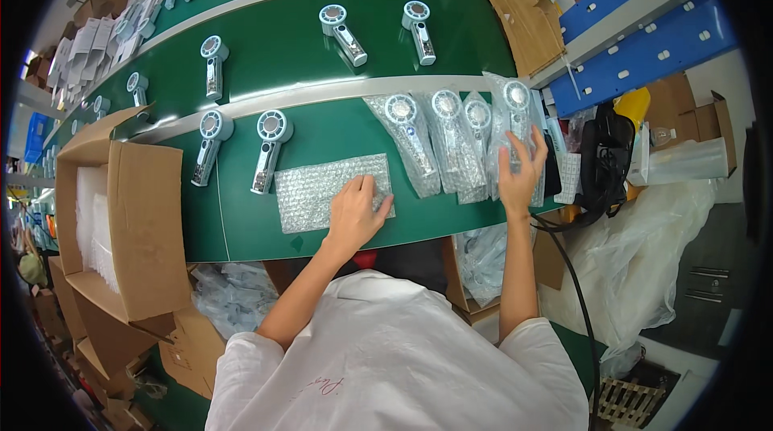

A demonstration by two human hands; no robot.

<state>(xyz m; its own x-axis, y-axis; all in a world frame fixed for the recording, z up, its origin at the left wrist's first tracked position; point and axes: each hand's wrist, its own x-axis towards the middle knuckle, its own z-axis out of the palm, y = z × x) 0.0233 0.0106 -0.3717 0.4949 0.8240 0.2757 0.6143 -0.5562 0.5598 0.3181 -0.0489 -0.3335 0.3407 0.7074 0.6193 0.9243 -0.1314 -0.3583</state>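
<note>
My left hand (357, 212) rests on a flat bubble-wrap bag (310, 193) near the table's front edge, its fingers curled down on the plastic and its thumb by the bag's right edge. My right hand (521, 177) is open, fingers spread, over the lower part of a bubble-wrapped handheld fan (516, 97) at the right end of a row. Beside it lie more wrapped fans (447, 141), close together. Two bare pale-blue handheld fans, one (272, 127) near the bag and another (211, 127) farther left, lie unwrapped.
Beyond a metal rail, a green conveyor belt (274, 37) carries several spaced fans. An open cardboard box (149, 230) with bubble wrap inside stands at the left. A black bag (605, 157) and cables lie at the right. Below the table are boxes of plastic-wrapped items (481, 262).
</note>
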